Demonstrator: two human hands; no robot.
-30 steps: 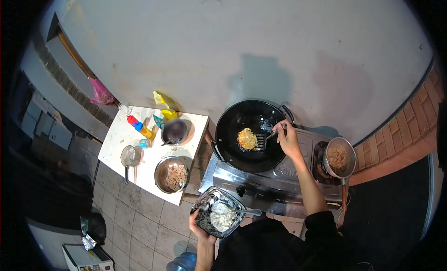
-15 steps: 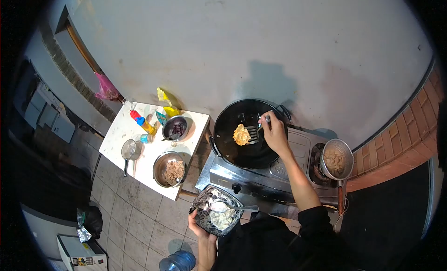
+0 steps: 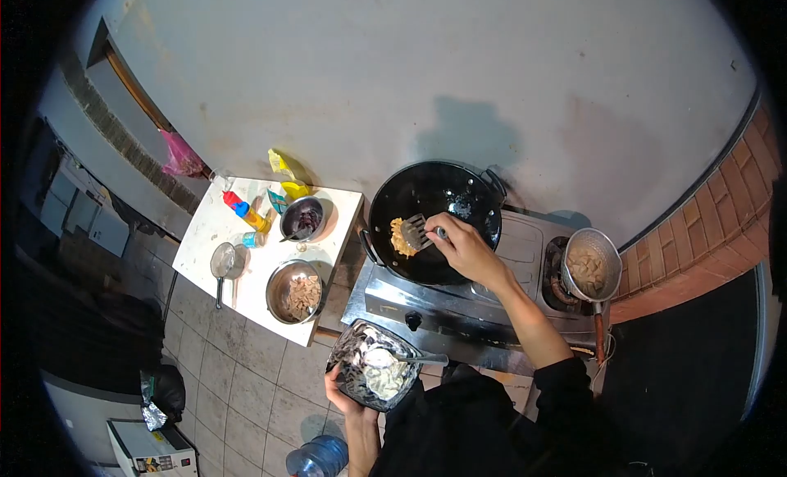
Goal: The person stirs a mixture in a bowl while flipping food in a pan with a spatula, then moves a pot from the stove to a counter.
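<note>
Right hand (image 3: 463,249) closed around the handle of a slotted metal spatula (image 3: 418,229), blade tipped under a golden-brown fritter (image 3: 401,237) lying in the left half of a round black two-handled wok (image 3: 434,219). Wok seated on the left burner of a stainless-steel gas stove (image 3: 426,301), set against a pale plastered wall (image 3: 426,75). Left hand (image 3: 344,391) cupped beneath a dark foil-lined bowl of pale batter (image 3: 373,374), gripping it from below, just in front of the stove's near-left corner; a metal spoon (image 3: 410,358) resting in the bowl, handle pointing toward the stove. On the stove's right burner, a round metal strainer with a wooden handle (image 3: 590,268), holding pale brownish pieces. Left of the stove, touching or nearly touching it, a small white-topped table (image 3: 205,239). On that table, nearest the stove, a steel bowl of beige strips (image 3: 295,292); beyond it a smaller steel bowl with dark contents (image 3: 303,219), possibly with a utensil inside, hard to make out. Farther from the stove: a yellow squeeze bottle with red and blue caps (image 3: 244,213), a yellow packet (image 3: 287,178), a small mesh sieve with a long handle (image 3: 223,264). Below the stove, on grey floor tiles, a clear blue-tinted water jug (image 3: 320,456).
</note>
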